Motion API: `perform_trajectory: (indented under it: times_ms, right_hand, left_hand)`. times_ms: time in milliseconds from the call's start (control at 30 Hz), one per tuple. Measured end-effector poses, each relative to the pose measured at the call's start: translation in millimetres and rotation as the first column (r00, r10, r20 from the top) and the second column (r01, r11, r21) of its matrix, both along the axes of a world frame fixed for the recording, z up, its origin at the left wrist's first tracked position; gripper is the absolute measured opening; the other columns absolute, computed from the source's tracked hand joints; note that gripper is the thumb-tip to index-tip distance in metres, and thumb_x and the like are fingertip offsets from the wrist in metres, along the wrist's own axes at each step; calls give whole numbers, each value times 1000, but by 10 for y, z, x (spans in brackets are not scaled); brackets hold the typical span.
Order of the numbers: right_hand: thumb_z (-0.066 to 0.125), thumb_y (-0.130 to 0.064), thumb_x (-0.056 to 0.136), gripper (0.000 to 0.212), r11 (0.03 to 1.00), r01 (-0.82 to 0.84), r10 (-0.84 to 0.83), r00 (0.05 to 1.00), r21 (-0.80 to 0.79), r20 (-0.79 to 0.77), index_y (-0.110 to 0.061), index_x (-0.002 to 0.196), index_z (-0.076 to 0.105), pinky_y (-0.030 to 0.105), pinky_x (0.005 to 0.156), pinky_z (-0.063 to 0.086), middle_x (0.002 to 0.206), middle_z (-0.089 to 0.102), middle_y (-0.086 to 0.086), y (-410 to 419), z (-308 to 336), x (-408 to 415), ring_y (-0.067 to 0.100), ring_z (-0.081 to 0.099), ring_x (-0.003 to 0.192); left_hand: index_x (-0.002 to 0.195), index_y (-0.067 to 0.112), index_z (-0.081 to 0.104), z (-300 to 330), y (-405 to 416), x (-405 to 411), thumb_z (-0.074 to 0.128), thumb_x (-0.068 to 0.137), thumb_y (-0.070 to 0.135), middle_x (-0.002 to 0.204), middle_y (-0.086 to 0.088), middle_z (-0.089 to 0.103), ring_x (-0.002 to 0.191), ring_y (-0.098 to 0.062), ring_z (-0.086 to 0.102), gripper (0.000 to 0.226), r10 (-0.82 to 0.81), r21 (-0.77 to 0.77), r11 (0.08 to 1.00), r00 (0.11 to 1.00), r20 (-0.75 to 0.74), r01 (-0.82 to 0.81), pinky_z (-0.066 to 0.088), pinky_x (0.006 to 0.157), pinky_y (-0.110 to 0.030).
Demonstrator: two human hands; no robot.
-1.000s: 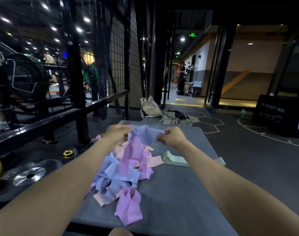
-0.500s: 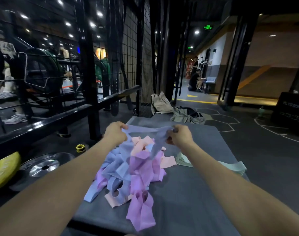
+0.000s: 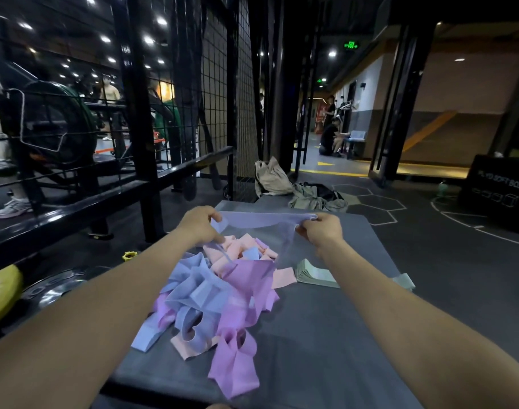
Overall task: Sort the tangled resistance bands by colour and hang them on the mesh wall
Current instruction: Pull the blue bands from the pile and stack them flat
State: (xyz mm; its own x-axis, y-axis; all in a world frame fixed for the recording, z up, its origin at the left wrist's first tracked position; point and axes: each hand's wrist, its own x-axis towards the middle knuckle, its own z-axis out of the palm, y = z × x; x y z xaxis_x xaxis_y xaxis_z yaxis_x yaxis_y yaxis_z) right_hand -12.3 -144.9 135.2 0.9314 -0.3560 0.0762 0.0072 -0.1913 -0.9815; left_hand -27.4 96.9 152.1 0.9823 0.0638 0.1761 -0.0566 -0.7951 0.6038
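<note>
A tangled heap of resistance bands (image 3: 217, 299) in blue, purple and pink lies on a grey mat (image 3: 341, 335). Above its far end, my left hand (image 3: 200, 224) and my right hand (image 3: 321, 230) each pinch an end of one pale blue band (image 3: 267, 218), stretched flat between them. Part of this band still trails down into the heap. A flat stack of pale green bands (image 3: 314, 274) lies on the mat just right of the heap, under my right forearm. The black mesh wall (image 3: 223, 93) stands beyond the mat, to the far left.
A black steel rail (image 3: 104, 199) runs along the left. Weight plates (image 3: 54, 287), a yellow plate (image 3: 1, 290) and a small yellow collar (image 3: 129, 255) lie on the floor at left. Beige bags and clothes (image 3: 296, 187) sit past the mat. A black soft box (image 3: 500, 193) stands far right.
My hands have drawn apart, pulling the pale blue band out taut and lifting it off the heap. The camera has tilted up and come slightly closer.
</note>
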Motion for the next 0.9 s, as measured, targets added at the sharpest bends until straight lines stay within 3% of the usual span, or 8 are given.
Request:
perform_trajectory:
  times_ms: [133,267,333,500,600,700,800,900]
  right_hand:
    - [56,7,82,25,987,-20,18,1000,158,8,-11,64,57,42,85,53,66,58,8,66,-30,68,24,57,78]
    - [52,7,87,26,965,-73,72,997,251,11,-8,66,53,16,54,52,66,56,9,227,-101,112,15,57,63]
    - [52,5,89,27,958,-63,63,998,281,7,-9,66,53,16,46,48,58,57,5,314,-125,162,10,56,54]
    - [57,4,86,34,966,35,-24,999,256,-46,-9,58,44,27,69,55,61,49,8,428,-443,397,18,52,67]
    - [55,1,87,31,973,29,2,991,228,-136,-12,61,45,20,54,51,71,54,9,422,-659,452,17,52,61]
    - [59,-1,85,28,990,-51,76,977,131,-200,-14,65,44,26,72,55,84,55,11,443,-815,492,19,55,70]
    - [60,0,86,29,983,-128,153,968,132,-199,-14,66,45,12,48,49,72,51,4,518,-902,503,10,54,55]
    - [65,1,82,16,979,-88,124,974,184,-191,-6,68,59,18,56,49,76,56,9,561,-966,586,13,54,65]
  left_hand:
    - [105,15,49,-116,-34,-17,71,71,-4,102,-8,49,73,-20,49,44,9,-170,985,999,-42,-16,40,53,-26]
    - [102,15,35,-301,32,71,59,74,-11,83,-9,43,58,-18,38,45,87,-431,898,996,-25,-89,35,46,-25]
    - [103,17,32,-376,154,162,58,76,-11,84,-9,46,61,-19,42,47,131,-541,833,991,-17,-119,39,51,-29]
    - [108,6,63,-697,496,265,52,82,-4,108,-14,66,100,-27,60,30,163,-75,984,987,1,-163,43,79,-27]
    - [104,-1,66,-903,585,238,46,88,-3,113,-18,65,106,-30,58,26,202,11,979,978,-48,-202,41,82,-26]
    - [118,0,54,-1038,591,285,43,94,1,99,-20,62,80,-30,57,27,215,-243,936,960,-177,-254,50,73,-35]
    - [113,10,50,-1097,482,263,43,97,14,79,-15,54,61,-22,49,18,-1,-666,696,927,-375,-269,48,49,-27]
    - [99,15,53,-1031,441,245,51,91,22,79,-10,54,62,-18,48,10,-81,-685,667,886,-457,-292,42,50,-25]
